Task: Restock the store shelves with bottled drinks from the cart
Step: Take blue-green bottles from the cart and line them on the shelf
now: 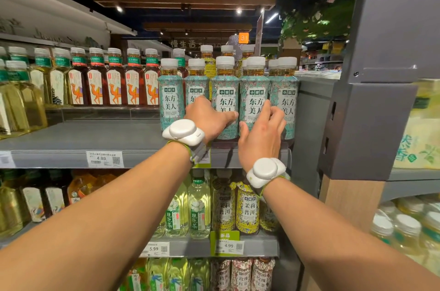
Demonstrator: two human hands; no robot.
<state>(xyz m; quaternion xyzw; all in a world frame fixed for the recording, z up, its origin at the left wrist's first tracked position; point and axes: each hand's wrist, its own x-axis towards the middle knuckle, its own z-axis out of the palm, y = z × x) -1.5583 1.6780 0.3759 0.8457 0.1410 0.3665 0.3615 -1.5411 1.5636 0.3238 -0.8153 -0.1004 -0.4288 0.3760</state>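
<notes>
Two hands are up at the upper shelf point(71, 140), both on the front row of five teal bottles point(170, 100) at its right end. All five stand upright with white caps, packed side by side. More of the same kind stand behind them.

Your left hand point(209, 119) grips the third bottle point(225, 90) from the left. The thumb lies across the front of the label, and the fingers tuck round its left side, against the second bottle point(196, 85).

Your right hand point(262, 133) holds the fourth bottle point(253, 90). The thumb is on its lower left and the index finger points up along the label's right edge. The other fingers curl at the seam with the fifth bottle point(285, 90).

Both held bottles are upright at the shelf's front lip. Can't tell if either is lifted off it.

You wear a white left wrist band point(183, 132) and a white right wrist band point(265, 171).

Left of the teal row, dark camel-label bottles point(114, 85) stand further back. A price tag point(104, 159) on the shelf edge reads 4.89.

The lower shelf point(190, 249) carries pale green bottles point(198, 207) and yellow-label bottles point(246, 209). A grey post point(371, 124) stands near the fifth bottle, to its right.
</notes>
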